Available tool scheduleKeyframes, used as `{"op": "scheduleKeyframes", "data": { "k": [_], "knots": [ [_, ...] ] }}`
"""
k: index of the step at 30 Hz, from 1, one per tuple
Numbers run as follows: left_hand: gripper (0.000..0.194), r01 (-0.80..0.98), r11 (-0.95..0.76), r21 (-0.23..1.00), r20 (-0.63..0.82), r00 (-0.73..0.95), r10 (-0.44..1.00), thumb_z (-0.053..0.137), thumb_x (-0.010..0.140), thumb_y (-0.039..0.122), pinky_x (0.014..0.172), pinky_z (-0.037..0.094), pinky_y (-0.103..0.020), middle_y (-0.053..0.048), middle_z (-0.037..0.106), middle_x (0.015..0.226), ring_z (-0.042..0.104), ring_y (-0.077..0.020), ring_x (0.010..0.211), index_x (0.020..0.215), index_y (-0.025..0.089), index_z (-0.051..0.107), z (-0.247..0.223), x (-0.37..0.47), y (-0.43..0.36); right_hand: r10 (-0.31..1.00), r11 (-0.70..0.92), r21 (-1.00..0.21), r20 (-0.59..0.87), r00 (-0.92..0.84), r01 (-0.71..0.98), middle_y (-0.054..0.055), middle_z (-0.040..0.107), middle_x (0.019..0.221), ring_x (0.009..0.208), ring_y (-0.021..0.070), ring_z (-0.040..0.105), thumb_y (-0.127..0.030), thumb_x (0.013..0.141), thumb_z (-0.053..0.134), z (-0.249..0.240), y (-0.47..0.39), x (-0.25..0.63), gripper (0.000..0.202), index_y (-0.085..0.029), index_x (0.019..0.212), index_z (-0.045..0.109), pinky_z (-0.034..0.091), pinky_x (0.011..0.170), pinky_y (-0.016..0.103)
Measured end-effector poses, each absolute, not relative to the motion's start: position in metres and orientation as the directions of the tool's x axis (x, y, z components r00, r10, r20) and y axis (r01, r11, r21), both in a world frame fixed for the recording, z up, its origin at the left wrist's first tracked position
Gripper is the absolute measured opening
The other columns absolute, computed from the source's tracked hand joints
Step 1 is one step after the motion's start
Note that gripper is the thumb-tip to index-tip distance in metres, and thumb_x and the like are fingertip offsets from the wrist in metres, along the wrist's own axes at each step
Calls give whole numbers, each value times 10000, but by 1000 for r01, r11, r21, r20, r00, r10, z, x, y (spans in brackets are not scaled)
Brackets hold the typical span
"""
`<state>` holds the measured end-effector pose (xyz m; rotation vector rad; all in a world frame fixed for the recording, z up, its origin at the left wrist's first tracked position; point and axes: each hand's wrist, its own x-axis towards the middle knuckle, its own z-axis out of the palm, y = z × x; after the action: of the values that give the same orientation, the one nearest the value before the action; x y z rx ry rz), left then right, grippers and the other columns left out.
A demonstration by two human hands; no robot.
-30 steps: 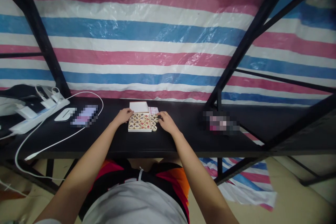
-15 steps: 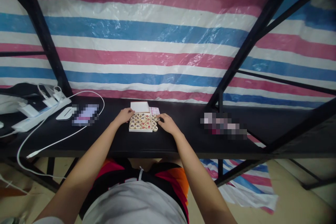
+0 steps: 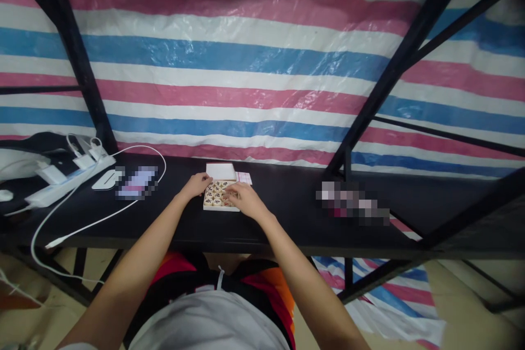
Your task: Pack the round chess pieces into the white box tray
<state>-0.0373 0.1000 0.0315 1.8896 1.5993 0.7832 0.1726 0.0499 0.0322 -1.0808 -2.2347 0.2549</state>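
A shallow white box (image 3: 221,209) lies on the black desk, filled with rows of round xiangqi pieces (image 3: 217,195), pale with dark or red characters. My left hand (image 3: 197,184) grips the box at its far left corner, fingers curled at the edge. Over the right part of the box is my right hand (image 3: 245,199), its fingers bent down onto the pieces there. Whatever sits between those fingertips is hidden, and the hand also covers the box's right side. Just behind stands the open white box lid (image 3: 220,171), with a pink-and-white printed paper (image 3: 244,178) beside it.
To the left lie a blurred phone (image 3: 137,181), a white flat device (image 3: 105,179), and a power strip (image 3: 65,180) with chargers and a looping white cable (image 3: 98,225). A blurred-out object (image 3: 348,202) lies on the right. Black metal posts (image 3: 379,87) and a striped tarp (image 3: 229,82) stand behind.
My right hand has moved left, from the loose xiangqi pieces beside the box to above the box's right part. My left hand stays at the corner. The view has shifted slightly.
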Motion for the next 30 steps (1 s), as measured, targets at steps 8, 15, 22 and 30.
{"op": "scheduleKeyframes", "data": {
  "k": [8,15,22,30],
  "knots": [
    [257,673,-180,717,105,151,983,474,827,378,398,429,-187,1,572,599,540,-110,454,840,156,603,28,-39,103,843,488,-254,386,-375,835,83,630,973,899,222,553,-330,784,607,26,65,153,226,-218,975,652,399,806,328],
    [271,686,-177,705,87,164,983,468,830,384,412,439,-194,2,569,580,540,-112,440,859,152,605,29,-40,104,815,525,-307,449,-365,794,61,647,939,925,216,544,-291,806,568,34,59,164,156,-209,922,632,392,823,327],
    [274,691,-183,699,94,164,982,458,827,380,407,438,-187,-17,585,620,561,-122,487,857,150,605,27,-39,106,861,285,-566,505,52,773,63,622,880,845,207,564,-322,825,497,4,37,230,153,-204,850,591,414,775,316],
    [283,712,-179,679,96,155,983,472,819,377,424,439,-180,-32,625,663,561,-119,514,860,144,627,36,-37,99,921,63,-448,370,121,892,47,635,879,859,203,555,-350,823,514,-6,27,228,159,-210,835,590,368,712,284]
  ]
}}
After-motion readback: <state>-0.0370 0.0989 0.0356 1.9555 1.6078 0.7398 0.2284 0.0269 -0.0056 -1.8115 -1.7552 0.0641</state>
